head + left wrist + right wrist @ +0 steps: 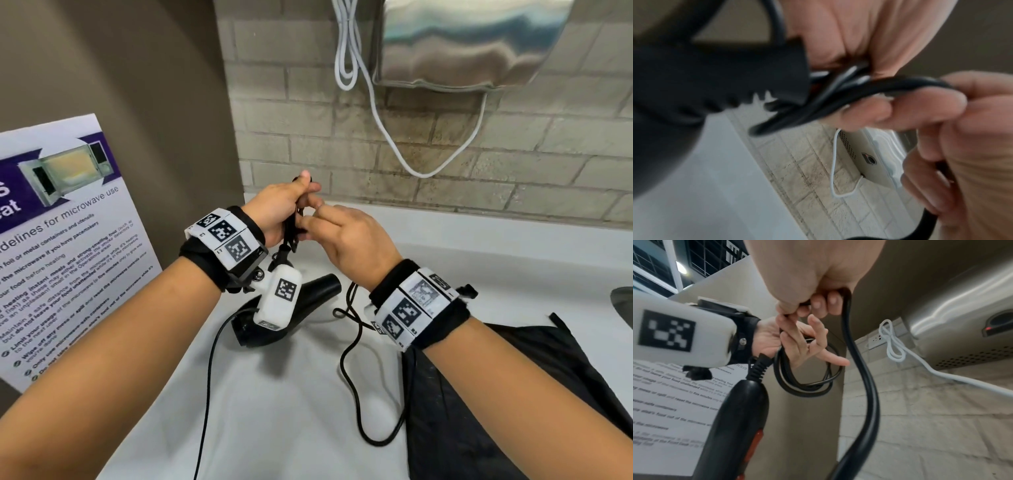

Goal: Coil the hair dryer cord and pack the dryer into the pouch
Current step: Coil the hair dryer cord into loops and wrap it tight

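Note:
My left hand (301, 193) is raised above the white counter (291, 411) and holds several loops of the black cord (807, 383), thumb on top. My right hand (310, 222) meets it, fingers curled round the free length of cord (851, 345), which trails down in a curve (352, 383) over the counter. The black hair dryer (310, 296) lies just under the left wrist; its handle (740, 418) with a red switch rises toward the loops. The black pouch (479, 394) lies flat at the lower right, under my right forearm.
A laminated microwave notice (68, 240) leans against the left wall. A steel hand dryer (462, 44) hangs on the tiled wall behind, with a white cable (376, 113) looping below it. A sink edge (623, 305) shows at far right.

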{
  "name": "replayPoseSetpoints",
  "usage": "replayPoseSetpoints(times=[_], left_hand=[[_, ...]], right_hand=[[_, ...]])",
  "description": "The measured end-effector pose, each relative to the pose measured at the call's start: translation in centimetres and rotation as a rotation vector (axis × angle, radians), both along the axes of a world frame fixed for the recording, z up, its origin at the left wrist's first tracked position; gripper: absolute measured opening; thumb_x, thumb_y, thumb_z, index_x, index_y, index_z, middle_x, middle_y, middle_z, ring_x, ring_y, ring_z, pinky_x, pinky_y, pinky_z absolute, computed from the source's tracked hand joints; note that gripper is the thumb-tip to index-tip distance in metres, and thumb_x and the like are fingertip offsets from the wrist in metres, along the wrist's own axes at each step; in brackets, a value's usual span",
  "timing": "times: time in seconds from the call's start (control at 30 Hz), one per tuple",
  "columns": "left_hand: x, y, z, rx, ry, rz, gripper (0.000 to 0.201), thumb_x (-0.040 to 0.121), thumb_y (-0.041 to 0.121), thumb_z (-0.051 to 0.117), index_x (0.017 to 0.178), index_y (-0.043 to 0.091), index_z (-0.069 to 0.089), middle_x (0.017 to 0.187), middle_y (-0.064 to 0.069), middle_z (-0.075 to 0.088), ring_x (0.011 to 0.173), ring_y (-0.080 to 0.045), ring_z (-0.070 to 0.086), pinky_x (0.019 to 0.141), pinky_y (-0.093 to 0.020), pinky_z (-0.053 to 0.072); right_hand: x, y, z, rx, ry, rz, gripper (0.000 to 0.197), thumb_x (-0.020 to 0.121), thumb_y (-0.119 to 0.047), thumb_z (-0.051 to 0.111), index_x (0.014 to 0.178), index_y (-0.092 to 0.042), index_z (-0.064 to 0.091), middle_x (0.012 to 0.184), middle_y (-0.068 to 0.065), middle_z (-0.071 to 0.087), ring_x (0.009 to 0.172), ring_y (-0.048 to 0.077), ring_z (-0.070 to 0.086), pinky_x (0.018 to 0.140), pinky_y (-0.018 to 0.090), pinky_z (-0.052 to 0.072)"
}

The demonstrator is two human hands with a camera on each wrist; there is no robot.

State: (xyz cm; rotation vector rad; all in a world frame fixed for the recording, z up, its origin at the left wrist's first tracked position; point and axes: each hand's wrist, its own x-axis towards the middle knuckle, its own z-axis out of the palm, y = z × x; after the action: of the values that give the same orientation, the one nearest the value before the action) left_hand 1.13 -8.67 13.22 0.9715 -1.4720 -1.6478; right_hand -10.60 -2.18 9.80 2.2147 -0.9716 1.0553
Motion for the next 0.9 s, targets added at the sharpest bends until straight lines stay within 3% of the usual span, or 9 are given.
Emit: replayPoseSetpoints(times=[0.17, 0.27, 0.4, 0.47, 0.53, 0.63, 0.7, 0.8, 0.9], left_hand=[[-0.1, 0.4, 0.3, 0.038, 0.044, -0.014, 0.048, 0.100, 0.040, 0.025, 0.128, 0.005, 0.042, 0.071, 0.009, 0.073, 0.056, -0.011, 0.066, 0.061, -0.024, 0.050], [-0.3, 0.8, 0.1, 0.074, 0.065, -0.033, 0.050, 0.100, 0.040, 0.023, 0.130, 0.002, 0.038, 0.074, 0.007, 0.073, 0.055, -0.011, 0.066, 0.060, -0.022, 0.052], [-0.9, 1.0, 0.1, 0.101, 0.067, -0.048, 0.050, 0.098, 0.045, 0.028, 0.122, 0.005, 0.048, 0.082, 0.000, 0.070, 0.079, -0.015, 0.061, 0.071, -0.027, 0.047], [-1.1, 1.4, 0.3, 0.100, -0.009, -0.080, 0.057, 0.096, 0.053, 0.021, 0.106, 0.010, 0.058, 0.077, 0.002, 0.066, 0.073, -0.013, 0.061, 0.064, -0.025, 0.047], [-1.0, 1.9, 0.5, 0.002, -0.150, -0.175, 0.069, 0.092, 0.061, 0.006, 0.091, 0.016, 0.058, 0.056, 0.007, 0.060, 0.047, -0.011, 0.052, 0.045, -0.019, 0.041], [-0.8, 2.4, 0.4, -0.143, -0.328, -0.256, 0.081, 0.088, 0.064, -0.008, 0.101, 0.016, 0.056, 0.043, 0.006, 0.052, 0.036, -0.008, 0.047, 0.034, -0.015, 0.030], [-0.9, 2.6, 0.1, -0.198, -0.383, -0.272, 0.087, 0.086, 0.065, -0.009, 0.084, 0.009, 0.057, 0.043, 0.003, 0.048, 0.031, -0.007, 0.041, 0.032, -0.015, 0.025], [-0.7, 2.3, 0.0, -0.153, -0.343, -0.359, 0.089, 0.084, 0.068, -0.009, 0.055, 0.005, 0.047, 0.039, 0.001, 0.033, 0.025, -0.006, 0.020, 0.033, -0.011, 0.017], [-0.1, 1.8, 0.3, -0.085, -0.304, -0.496, 0.088, 0.077, 0.073, 0.011, 0.076, -0.001, 0.060, 0.037, 0.007, 0.023, 0.025, -0.003, 0.015, 0.033, -0.014, 0.010]], right_hand=[[0.4, 0.0, -1.2, -0.050, 0.263, 0.032, 0.016, 0.076, -0.012, 0.056, 0.083, -0.011, 0.070, 0.069, 0.002, 0.061, 0.071, 0.019, 0.052, 0.065, 0.027, 0.036], [0.8, -0.2, -1.7, -0.012, 0.199, 0.060, 0.018, 0.077, -0.013, 0.054, 0.083, -0.010, 0.071, 0.069, 0.005, 0.060, 0.075, 0.021, 0.045, 0.067, 0.029, 0.032], [1.3, 0.1, -1.2, 0.023, -0.117, -0.010, 0.021, 0.081, -0.017, 0.053, 0.086, -0.006, 0.070, 0.075, 0.014, 0.060, 0.066, 0.030, 0.058, 0.054, 0.033, 0.050], [1.6, 0.2, -1.1, 0.065, -0.280, -0.175, 0.026, 0.083, -0.032, 0.050, 0.093, -0.011, 0.062, 0.084, 0.014, 0.059, 0.064, 0.029, 0.060, 0.045, 0.032, 0.049], [1.6, 0.2, -0.8, 0.173, -0.402, -0.329, 0.043, 0.080, -0.046, 0.051, 0.101, -0.009, 0.053, 0.096, 0.013, 0.057, 0.064, 0.028, 0.061, 0.044, 0.030, 0.046], [0.5, 0.1, 0.4, 0.439, -0.457, -0.401, 0.063, 0.072, -0.052, 0.065, 0.116, -0.009, 0.050, 0.115, 0.008, 0.048, 0.081, 0.029, 0.060, 0.060, 0.034, 0.041], [-0.5, 0.0, 1.2, 0.481, -0.415, -0.402, 0.066, 0.066, -0.055, 0.069, 0.118, -0.017, 0.053, 0.119, 0.002, 0.049, 0.088, 0.026, 0.060, 0.066, 0.031, 0.038], [-1.7, 0.0, 2.7, 0.598, -0.331, -0.341, 0.053, 0.067, -0.054, 0.069, 0.109, -0.022, 0.064, 0.093, -0.007, 0.062, 0.081, 0.016, 0.062, 0.070, 0.027, 0.039], [-2.8, -0.3, 3.1, 0.769, -0.214, -0.248, 0.033, 0.078, -0.052, 0.060, 0.093, -0.024, 0.069, 0.047, -0.011, 0.055, 0.058, 0.000, 0.055, 0.064, 0.025, 0.036]])
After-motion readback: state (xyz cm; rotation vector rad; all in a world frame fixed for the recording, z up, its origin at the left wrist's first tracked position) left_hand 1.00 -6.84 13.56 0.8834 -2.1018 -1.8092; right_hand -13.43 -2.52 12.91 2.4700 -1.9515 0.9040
